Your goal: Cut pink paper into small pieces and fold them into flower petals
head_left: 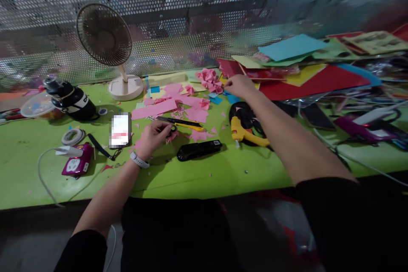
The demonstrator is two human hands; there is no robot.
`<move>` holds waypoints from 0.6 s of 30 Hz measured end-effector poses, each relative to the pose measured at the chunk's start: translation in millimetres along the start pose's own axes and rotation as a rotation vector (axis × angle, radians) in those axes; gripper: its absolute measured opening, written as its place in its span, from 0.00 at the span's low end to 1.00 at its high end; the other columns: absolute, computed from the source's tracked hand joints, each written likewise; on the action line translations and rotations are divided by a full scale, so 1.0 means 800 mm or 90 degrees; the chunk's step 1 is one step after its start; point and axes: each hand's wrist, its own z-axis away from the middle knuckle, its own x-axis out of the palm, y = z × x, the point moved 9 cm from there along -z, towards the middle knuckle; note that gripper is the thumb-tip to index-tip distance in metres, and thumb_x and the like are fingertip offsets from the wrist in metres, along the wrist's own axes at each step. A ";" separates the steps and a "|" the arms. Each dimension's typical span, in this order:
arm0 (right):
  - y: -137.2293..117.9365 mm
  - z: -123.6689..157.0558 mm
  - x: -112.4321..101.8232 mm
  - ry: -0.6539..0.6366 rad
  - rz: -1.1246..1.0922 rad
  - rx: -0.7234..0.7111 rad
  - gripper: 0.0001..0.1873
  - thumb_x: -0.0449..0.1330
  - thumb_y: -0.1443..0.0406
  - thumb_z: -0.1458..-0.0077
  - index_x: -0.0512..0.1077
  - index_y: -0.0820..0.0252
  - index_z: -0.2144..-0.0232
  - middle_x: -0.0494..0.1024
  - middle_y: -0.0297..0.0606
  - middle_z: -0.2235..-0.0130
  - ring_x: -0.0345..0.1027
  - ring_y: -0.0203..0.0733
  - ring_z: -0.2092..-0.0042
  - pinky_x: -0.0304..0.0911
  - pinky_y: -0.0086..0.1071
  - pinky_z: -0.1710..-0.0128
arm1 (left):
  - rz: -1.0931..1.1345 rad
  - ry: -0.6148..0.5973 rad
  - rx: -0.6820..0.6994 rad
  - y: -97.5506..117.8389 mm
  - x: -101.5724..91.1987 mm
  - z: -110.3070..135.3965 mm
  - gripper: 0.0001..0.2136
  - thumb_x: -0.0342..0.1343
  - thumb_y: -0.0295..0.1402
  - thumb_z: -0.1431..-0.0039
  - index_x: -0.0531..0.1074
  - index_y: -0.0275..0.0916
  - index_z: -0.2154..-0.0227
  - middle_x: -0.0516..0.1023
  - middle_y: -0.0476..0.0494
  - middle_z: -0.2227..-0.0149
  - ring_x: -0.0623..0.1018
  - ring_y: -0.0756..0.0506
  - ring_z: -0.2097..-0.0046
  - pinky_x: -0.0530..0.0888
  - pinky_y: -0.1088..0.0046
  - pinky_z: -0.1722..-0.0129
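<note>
My left hand point(155, 136) rests on the green table point(191, 174), its fingers curled around the black handles of a pair of scissors point(170, 129) beside a yellow utility knife point(185, 123). Pink paper sheets and scraps point(172, 104) lie just beyond it. My right hand point(239, 86) reaches far forward, fingers pinched together at a blue paper scrap, right next to a pile of folded pink paper pieces point(210, 80). What the pinch holds is too small to make out.
A small desk fan point(106, 42) stands at the back left, near a black bottle point(72, 100), tape roll point(73, 136), phone point(120, 130) and magenta device point(77, 163). A black stapler point(199, 149) and yellow glue gun point(247, 134) lie mid-table. Coloured paper sheets point(302, 68) pile at the right.
</note>
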 end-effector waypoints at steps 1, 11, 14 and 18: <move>0.017 -0.015 0.005 -0.006 0.025 0.031 0.07 0.62 0.72 0.48 0.81 0.68 0.69 0.82 0.55 0.63 0.74 0.48 0.61 0.63 0.37 0.61 | -0.008 -0.006 0.001 0.002 0.000 0.000 0.11 0.60 0.41 0.39 0.80 0.38 0.68 0.79 0.44 0.71 0.76 0.49 0.71 0.70 0.74 0.74; 0.040 -0.062 0.079 -0.068 0.064 0.046 0.20 0.66 0.64 0.46 0.77 0.82 0.60 0.77 0.71 0.54 0.72 0.45 0.56 0.60 0.38 0.56 | -0.080 -0.040 0.078 0.025 0.002 0.003 0.10 0.59 0.39 0.37 0.80 0.40 0.67 0.79 0.44 0.71 0.75 0.49 0.69 0.71 0.71 0.71; 0.047 -0.069 0.081 -0.101 0.087 0.056 0.26 0.64 0.62 0.44 0.73 0.85 0.52 0.73 0.77 0.50 0.72 0.51 0.52 0.60 0.39 0.55 | -0.087 -0.046 0.071 0.027 0.002 0.003 0.10 0.58 0.39 0.37 0.80 0.40 0.66 0.80 0.44 0.70 0.76 0.49 0.68 0.71 0.71 0.69; 0.045 -0.079 0.089 -0.187 0.113 0.021 0.27 0.65 0.60 0.46 0.74 0.81 0.53 0.74 0.76 0.51 0.73 0.58 0.52 0.63 0.42 0.57 | -0.096 -0.065 0.061 0.029 0.005 0.003 0.10 0.58 0.39 0.37 0.80 0.38 0.66 0.80 0.43 0.69 0.77 0.48 0.67 0.73 0.70 0.68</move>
